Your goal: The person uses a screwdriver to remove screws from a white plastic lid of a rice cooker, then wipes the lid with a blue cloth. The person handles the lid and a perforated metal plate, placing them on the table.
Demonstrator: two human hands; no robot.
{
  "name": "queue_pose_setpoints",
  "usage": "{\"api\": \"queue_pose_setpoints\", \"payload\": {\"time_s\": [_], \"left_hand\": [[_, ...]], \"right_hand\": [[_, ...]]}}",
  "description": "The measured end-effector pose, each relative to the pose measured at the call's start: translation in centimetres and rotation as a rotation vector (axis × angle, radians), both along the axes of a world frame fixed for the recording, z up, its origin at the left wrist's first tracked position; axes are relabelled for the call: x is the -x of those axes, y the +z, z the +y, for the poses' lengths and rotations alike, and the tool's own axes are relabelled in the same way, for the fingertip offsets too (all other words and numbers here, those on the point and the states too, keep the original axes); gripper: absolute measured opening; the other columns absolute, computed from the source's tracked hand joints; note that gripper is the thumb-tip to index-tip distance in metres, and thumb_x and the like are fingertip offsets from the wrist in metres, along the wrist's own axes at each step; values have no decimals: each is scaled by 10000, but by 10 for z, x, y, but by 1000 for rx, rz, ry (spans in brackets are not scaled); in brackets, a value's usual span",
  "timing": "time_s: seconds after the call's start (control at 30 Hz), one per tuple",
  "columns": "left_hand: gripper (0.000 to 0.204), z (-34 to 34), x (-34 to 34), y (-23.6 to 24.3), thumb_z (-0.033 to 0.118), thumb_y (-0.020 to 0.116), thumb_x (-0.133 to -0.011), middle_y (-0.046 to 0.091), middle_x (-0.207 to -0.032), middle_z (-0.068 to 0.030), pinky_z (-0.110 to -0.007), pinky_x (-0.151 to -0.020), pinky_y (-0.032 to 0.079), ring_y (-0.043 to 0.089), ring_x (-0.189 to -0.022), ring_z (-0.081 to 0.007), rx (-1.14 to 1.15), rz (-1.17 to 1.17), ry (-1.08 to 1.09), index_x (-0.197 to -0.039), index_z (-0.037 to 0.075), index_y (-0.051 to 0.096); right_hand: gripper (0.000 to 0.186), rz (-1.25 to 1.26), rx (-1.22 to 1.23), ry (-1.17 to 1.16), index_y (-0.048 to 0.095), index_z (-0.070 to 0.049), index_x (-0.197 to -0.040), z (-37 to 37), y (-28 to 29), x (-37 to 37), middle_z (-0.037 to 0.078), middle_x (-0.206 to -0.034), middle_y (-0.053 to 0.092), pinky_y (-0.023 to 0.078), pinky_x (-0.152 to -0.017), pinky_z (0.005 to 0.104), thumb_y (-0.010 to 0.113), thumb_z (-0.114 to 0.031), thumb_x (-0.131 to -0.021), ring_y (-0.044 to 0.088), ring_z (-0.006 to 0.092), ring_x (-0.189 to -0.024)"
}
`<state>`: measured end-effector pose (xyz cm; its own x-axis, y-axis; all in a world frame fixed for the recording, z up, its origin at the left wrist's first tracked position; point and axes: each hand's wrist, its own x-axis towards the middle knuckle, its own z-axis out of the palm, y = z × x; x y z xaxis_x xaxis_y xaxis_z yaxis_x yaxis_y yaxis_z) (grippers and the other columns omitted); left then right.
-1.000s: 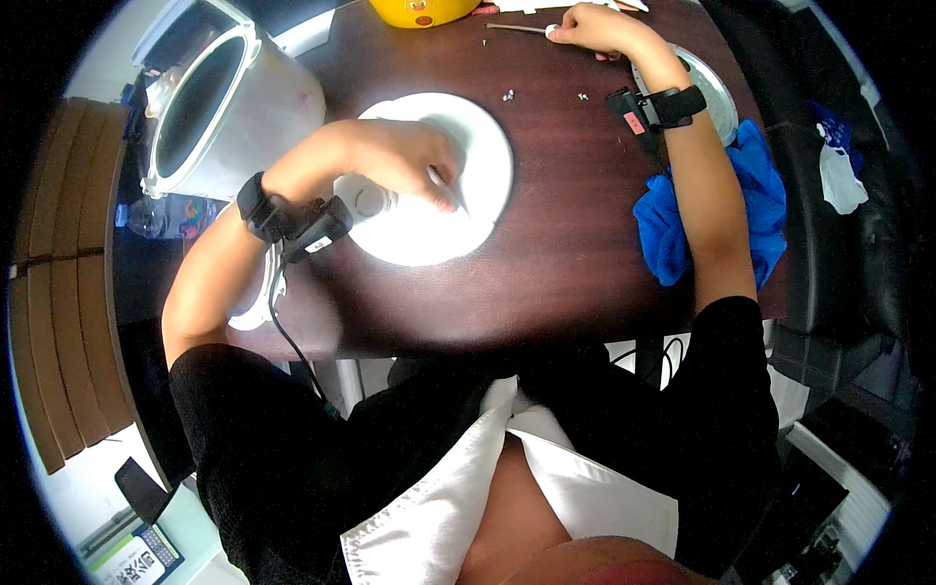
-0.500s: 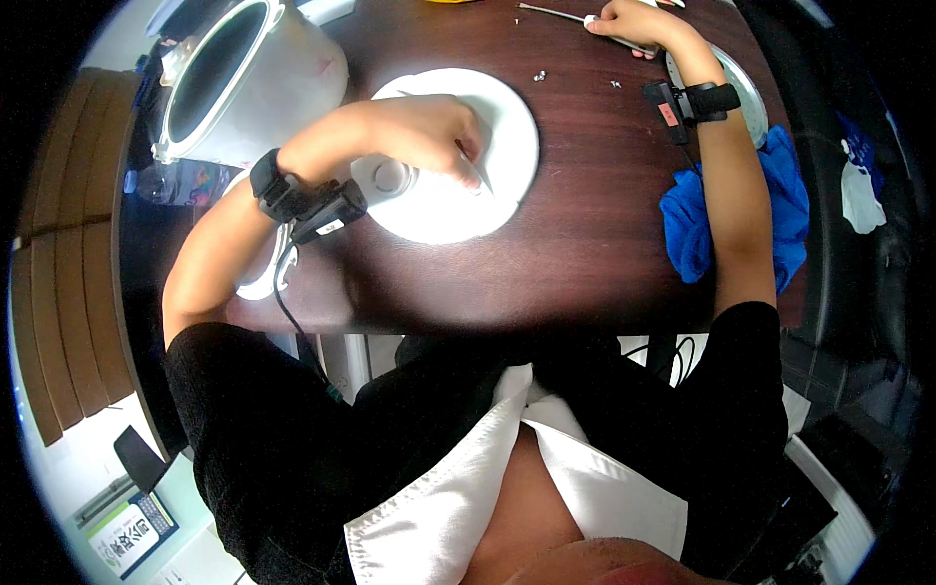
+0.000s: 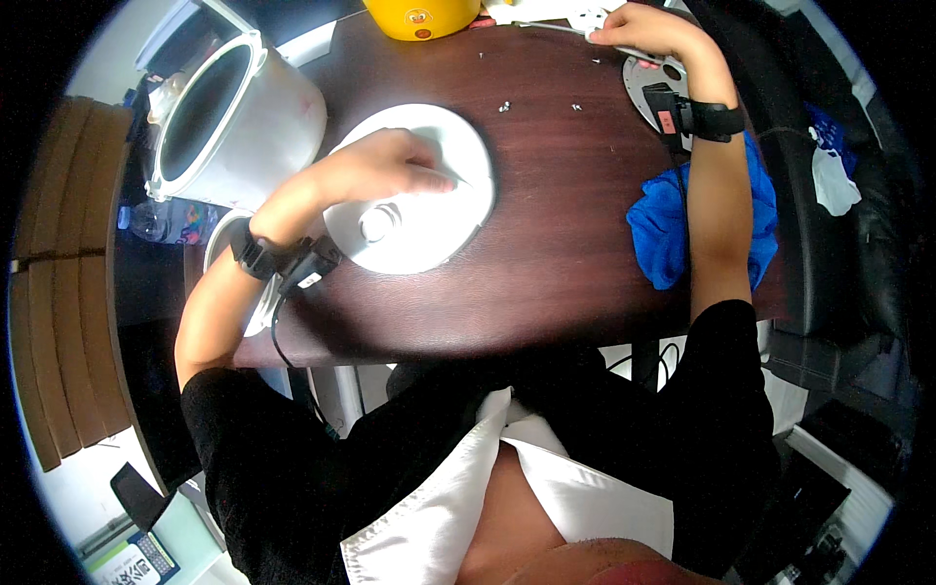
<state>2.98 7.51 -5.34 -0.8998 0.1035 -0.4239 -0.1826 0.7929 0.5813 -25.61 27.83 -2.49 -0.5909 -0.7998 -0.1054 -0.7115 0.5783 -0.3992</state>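
A white round cover [image 3: 419, 242] with a raised ring lies on the dark table, left of centre. My left hand [image 3: 390, 161] is over its far half, fingers curled in and the thumb toward the right rim. Whatever those fingertips pinch, if anything, is hidden. Stretched out to the far right, my right hand [image 3: 651, 31] is closed around a screwdriver [image 3: 551, 26], its thin shaft pointing left. Beneath that hand and wrist, a grey-white round plate with holes [image 3: 643, 93] shows in part. Several small screws [image 3: 505, 106] lie scattered between the hands.
A large white cylindrical housing [image 3: 283, 112] tilts at the far left, its dark opening facing left. Another white round part [image 3: 216, 244] is partly under my left forearm. A blue cloth [image 3: 655, 234] lies by my right forearm. A yellow container [image 3: 421, 18] stands at the far edge.
The view has shifted, bringing more of the yellow container into sight. Over the cover, my left hand has moved slightly farther from me. My right hand still holds the screwdriver.
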Motion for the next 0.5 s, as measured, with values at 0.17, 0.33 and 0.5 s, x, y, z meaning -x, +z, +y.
{"api": "queue_pose_setpoints", "payload": {"time_s": [0.17, 0.33, 0.5], "left_hand": [[376, 4, 0, -14, 385, 655, -819, 648, -680, -78, -296, -622, 466, 613, -654, -168, 37, -5, 94, -855, 15, 711], [397, 1, 4, -9, 411, 647, -826, 646, -685, -76, -287, -631, 466, 607, -654, -155, 9, -51, 73, -841, 19, 709], [437, -10, 13, 2, 445, 624, -842, 642, -685, -69, -285, -635, 466, 601, -657, -150, 66, -61, 159, -818, 16, 702]], "right_hand": [[336, 74, 65, -3, 681, 8, -790, 30, 23, 11, 15, -552, 550, 398, -471, 282, 622, -316, -856, 480, 99, -491], [322, -122, 36, -209, 686, 8, -831, 41, 53, -12, 10, -617, 590, 400, -479, 258, 649, -312, -849, 508, 94, -530], [305, -175, 36, -140, 645, -19, -847, 55, 44, 16, 8, -622, 543, 400, -485, 239, 621, -322, -859, 511, 102, -537]]}}
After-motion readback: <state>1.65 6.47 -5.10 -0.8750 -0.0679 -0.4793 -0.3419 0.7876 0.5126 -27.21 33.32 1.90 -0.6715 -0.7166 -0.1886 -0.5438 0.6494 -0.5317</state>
